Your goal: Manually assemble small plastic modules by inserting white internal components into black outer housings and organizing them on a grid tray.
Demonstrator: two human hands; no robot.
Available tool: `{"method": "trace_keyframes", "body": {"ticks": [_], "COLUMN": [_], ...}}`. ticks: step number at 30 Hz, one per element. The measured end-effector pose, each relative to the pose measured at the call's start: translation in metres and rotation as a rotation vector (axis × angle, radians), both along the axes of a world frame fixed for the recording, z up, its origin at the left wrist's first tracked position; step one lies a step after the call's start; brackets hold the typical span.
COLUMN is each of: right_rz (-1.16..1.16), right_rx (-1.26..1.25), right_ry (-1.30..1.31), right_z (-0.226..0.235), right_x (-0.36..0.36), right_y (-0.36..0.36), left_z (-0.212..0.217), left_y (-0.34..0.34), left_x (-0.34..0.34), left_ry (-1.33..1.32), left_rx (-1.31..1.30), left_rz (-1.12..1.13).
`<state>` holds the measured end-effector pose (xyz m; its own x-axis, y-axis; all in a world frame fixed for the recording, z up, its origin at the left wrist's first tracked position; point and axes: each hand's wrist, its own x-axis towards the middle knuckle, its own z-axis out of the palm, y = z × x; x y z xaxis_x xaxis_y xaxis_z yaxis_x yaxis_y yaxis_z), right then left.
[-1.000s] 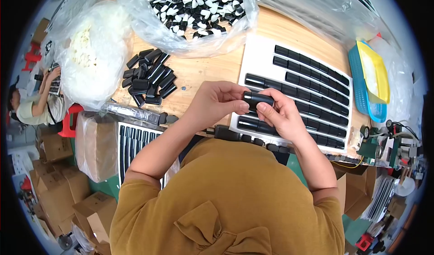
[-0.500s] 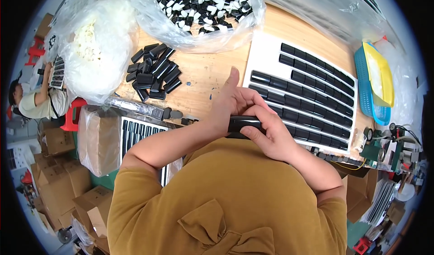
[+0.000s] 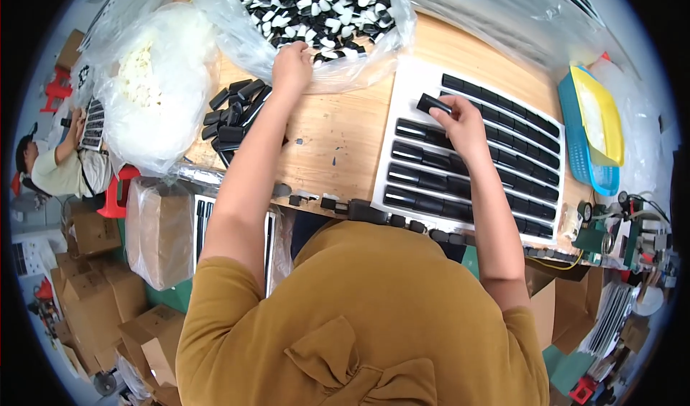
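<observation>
My right hand (image 3: 464, 124) pinches a short glossy black plastic piece (image 3: 430, 105) between thumb and fingers. It holds the piece over a white tray (image 3: 410, 82), at the left end of a row. Several rows of like black pieces (image 3: 424, 178) lie on that tray. At the near edge of a clear plastic bag (image 3: 345, 82), my left hand (image 3: 292, 68) has its fingers curled down at a heap of small black and white parts (image 3: 323, 10). What those fingertips hold, if anything, is hidden. Under my left forearm sits a pile of loose black pieces (image 3: 231, 115), partly covered.
A clear bag of cream-coloured parts (image 3: 140, 82) stands at the left. On the right are a blue basket (image 3: 575, 118) with a yellow one (image 3: 611, 133) and a small green machine (image 3: 593, 240). A co-worker (image 3: 54, 165) sits far left, beside cardboard boxes (image 3: 93, 280).
My hands, together in front of my body around a black piece before, have parted. The left has reached forward to the bag; the right has carried a black piece over the tray.
</observation>
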<state>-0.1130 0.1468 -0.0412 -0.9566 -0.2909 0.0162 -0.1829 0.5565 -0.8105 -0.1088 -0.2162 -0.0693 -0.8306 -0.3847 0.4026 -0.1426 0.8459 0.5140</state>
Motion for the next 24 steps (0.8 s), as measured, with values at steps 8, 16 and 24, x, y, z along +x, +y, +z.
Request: {"method": "trace_keyframes", "body": {"ticks": [8, 16, 24], "right_rz": [0.094, 0.037, -0.264], "right_rx": [0.054, 0.420, 0.395], "right_ry": [0.008, 0.438, 0.350], "right_z": [-0.023, -0.013, -0.005], "right_x": [-0.019, 0.000, -0.025], "right_y": [-0.013, -0.025, 0.058], "left_z": [-0.008, 0.039, 0.054], "left_y": [0.006, 0.056, 0.113], "left_x": [-0.016, 0.035, 0.101], "left_ry": [-0.121, 0.258, 0.022], "left_rx": [0.022, 0.777, 1.505], "left_rz": [-0.083, -0.064, -0.242]}}
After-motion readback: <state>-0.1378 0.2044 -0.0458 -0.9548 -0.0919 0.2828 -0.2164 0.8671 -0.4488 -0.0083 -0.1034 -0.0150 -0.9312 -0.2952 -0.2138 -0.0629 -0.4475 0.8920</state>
